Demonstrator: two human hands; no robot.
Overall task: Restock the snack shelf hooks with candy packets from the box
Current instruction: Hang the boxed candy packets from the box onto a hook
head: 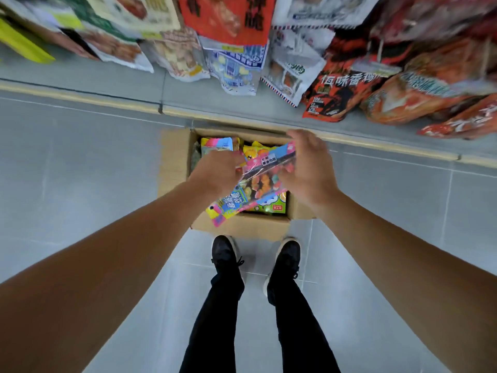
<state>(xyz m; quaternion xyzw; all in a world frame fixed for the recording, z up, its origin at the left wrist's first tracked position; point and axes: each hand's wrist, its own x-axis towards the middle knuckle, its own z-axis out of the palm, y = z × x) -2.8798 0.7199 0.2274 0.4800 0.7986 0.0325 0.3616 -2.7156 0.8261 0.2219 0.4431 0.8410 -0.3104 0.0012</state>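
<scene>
Two hands work above the box (242, 227): left hand (215, 172) grips a candy packet (258, 181); right hand (309, 168) hovers released. Lift it flat toward the hooks.

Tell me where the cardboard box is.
Head view, centre: the cardboard box sits open on the floor, just ahead of the person's shoes, below the hanging snack packets.
</scene>
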